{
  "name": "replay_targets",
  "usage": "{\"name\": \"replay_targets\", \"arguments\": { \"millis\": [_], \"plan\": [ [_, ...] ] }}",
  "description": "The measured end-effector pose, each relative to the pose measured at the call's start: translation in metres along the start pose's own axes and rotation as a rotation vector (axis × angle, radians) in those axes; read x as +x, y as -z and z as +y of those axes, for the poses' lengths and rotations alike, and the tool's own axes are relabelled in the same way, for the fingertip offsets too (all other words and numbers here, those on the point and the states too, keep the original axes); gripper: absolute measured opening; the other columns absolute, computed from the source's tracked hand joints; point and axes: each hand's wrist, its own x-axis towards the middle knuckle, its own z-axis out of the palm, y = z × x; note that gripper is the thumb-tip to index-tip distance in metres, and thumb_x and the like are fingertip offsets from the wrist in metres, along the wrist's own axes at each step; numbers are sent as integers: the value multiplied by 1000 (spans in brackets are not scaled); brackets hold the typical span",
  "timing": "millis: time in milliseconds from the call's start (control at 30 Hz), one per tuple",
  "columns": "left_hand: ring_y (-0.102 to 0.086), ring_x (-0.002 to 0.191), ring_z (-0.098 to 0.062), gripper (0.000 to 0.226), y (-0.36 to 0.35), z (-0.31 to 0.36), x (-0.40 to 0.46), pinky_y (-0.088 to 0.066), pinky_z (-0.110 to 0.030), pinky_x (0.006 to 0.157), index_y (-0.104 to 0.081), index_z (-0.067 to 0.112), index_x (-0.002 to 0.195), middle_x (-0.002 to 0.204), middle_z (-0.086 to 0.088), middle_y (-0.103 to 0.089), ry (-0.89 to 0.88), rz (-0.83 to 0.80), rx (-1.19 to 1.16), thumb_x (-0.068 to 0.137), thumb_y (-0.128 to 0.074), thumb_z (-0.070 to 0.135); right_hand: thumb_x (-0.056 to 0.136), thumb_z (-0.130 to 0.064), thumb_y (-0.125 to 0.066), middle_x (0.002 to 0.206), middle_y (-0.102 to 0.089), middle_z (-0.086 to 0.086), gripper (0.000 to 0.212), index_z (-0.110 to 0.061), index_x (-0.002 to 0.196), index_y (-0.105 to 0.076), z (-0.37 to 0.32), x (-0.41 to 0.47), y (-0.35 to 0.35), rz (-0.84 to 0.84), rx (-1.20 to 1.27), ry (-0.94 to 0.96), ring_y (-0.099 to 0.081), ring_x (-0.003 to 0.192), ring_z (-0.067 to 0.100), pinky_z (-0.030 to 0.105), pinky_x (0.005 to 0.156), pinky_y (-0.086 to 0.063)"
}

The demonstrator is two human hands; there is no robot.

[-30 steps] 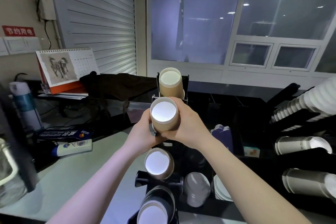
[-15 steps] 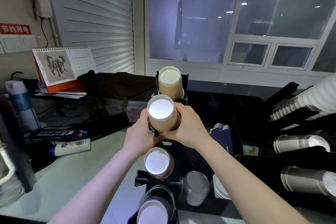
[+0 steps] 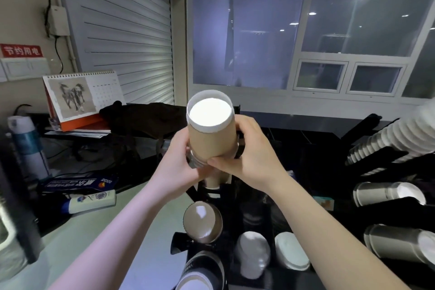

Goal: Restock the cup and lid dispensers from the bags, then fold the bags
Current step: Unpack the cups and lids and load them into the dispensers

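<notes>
A stack of brown paper cups, its white bottom end facing me, is raised in front of the black cup dispenser. My left hand grips the stack from the left and my right hand grips it from the right, near its lower end. Below my hands, another brown cup stack pokes out of a lower dispenser slot, and a dark printed cup stack sits in the lowest slot. White lids lie in compartments to the right.
White and grey cup stacks fill slanted racks at the right. A desk calendar, a dark cloth, a white bottle and a blue packet lie at the left on the pale counter.
Both hands have lifted the brown cup stack up and toward the camera; it now covers the upper dispenser slot that was visible before.
</notes>
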Motion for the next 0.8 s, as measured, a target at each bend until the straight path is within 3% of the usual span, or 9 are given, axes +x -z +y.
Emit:
{"name": "replay_targets", "arguments": {
  "millis": [67,167,333,433,500,567,667,800],
  "plan": [
    [-57,106,3,61,5,12,14,-48,-14,78,-49,59,105,113,23,-58,-19,57,10,58,-81,39,66,-34,-85,129,-48,-17,75,-37,127,-42,-10,11,10,-2,33,23,-45,116,-6,14,92,-41],
    [-56,106,4,61,12,21,36,-46,-16,80,-50,56,106,113,22,-60,-12,104,39,53,-81,49,70,-32,-84,135,-49,-16,89,-39,141,-31,-18,28,20,-23,26,66,-45,122,-1,20,98,-40],
    [-59,106,-2,73,12,14,68,-50,-28,84,-51,32,123,114,17,-64,-32,66,62,59,-86,35,74,-27,-80,128,-53,-21,71,-41,133,-43,-23,57,21,72,38,139,-47,121,1,25,97,-40],
    [-60,106,-5,76,11,3,82,-52,-33,87,-51,31,125,115,14,-64,3,74,82,58,-86,40,74,-23,-79,120,-54,-27,67,-38,130,-46,-16,72,17,65,24,117,-48,113,-6,17,92,-41],
    [-60,104,0,76,9,-3,85,-50,-23,84,-51,36,122,112,19,-64,33,66,80,55,-85,47,75,-20,-78,118,-53,-29,66,-37,129,-45,-7,78,13,24,2,76,-48,108,-9,12,87,-39],
    [-59,100,5,73,5,-10,85,-47,-14,78,-52,39,118,109,21,-65,79,42,85,54,-85,50,78,-17,-75,122,-54,-23,64,-35,131,-44,7,81,9,-12,-28,26,-48,108,-7,16,88,-41],
    [-58,101,6,61,0,-25,84,-49,-21,87,-54,36,120,110,20,-65,161,-2,98,66,-80,32,80,-15,-72,124,-53,-17,62,-32,132,-42,30,77,3,-48,-55,-71,-49,114,5,30,97,-44],
    [-57,107,6,53,3,-34,79,-47,-24,92,-54,37,126,116,21,-64,191,-66,64,77,-69,20,84,-16,-69,129,-51,-15,61,-34,133,-37,42,76,-3,-61,-58,-110,-46,114,4,25,95,-40]
  ]
}}
